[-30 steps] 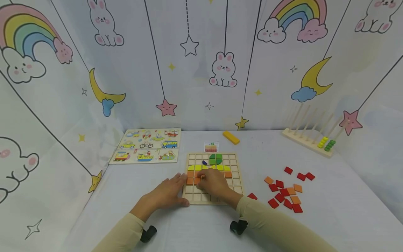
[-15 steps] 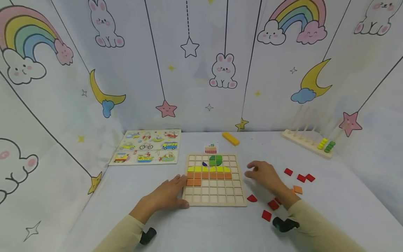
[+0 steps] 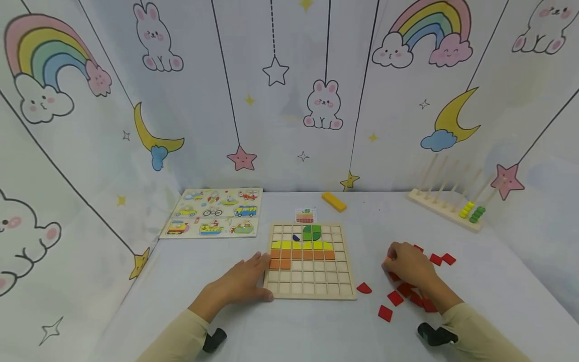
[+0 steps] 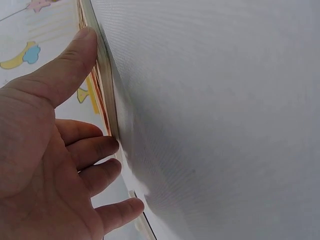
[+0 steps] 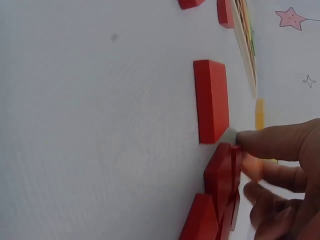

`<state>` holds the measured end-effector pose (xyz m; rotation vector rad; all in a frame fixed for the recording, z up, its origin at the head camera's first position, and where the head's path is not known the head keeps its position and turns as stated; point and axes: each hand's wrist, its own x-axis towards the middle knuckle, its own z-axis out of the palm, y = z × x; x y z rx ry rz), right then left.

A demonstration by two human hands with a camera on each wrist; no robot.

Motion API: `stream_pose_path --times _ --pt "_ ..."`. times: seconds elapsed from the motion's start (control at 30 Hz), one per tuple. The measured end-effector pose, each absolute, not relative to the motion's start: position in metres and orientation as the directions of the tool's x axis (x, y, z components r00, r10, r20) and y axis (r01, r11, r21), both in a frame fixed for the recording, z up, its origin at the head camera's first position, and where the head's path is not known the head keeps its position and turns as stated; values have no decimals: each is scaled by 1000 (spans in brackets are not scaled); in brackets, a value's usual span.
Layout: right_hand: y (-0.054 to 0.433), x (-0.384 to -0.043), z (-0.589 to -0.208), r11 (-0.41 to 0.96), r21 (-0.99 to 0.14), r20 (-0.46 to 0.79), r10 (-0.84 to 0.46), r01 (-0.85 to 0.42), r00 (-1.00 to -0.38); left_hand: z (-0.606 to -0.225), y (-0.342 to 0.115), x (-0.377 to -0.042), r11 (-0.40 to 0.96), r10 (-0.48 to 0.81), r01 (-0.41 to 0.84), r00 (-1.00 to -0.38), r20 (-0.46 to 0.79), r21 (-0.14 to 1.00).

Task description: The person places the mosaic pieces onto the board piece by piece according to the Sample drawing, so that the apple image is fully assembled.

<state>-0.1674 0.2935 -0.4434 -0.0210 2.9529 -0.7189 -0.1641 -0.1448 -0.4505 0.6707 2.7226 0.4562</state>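
Note:
My left hand rests along the left edge of a wooden grid board; in the left wrist view its thumb and fingertips touch the board's side. Yellow pieces, a row of orange square tiles and two more orange tiles lie in the grid. Above them are green pieces and a small dark-blue one. Right of the board, my right hand pinches an orange tile between thumb and fingers, low over the table. Red tiles lie beside its fingertips.
Several loose red tiles and a red rounded piece lie right of the board. Behind it are a pattern card and a yellow-orange bar. A vehicle picture board lies back left; a bead-peg rack stands back right.
My right hand has left the grid's orange rows, moved right to the loose tiles and taken hold of an orange one. The left hand stays at the board's edge.

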Motion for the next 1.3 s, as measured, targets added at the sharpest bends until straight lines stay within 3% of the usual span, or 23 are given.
stream_pose_path --times 0.23,0.53,0.97,1.3 --pt "289 -176 -451 770 -631 -138 5 92 -990 -452 -146 -163 835 498 400 -842 -209 379" --pt "290 -183 -453 495 -851 -196 8 175 -980 -450 -145 -163 836 503 411 -839 -207 362" --pt "256 -187 -452 197 -961 -210 -69 193 -975 -452 -145 -164 841 496 407 -843 -209 356" --pt "231 -188 -451 97 -963 -256 -56 250 -965 -450 -145 -165 841 496 405 -843 -210 359"
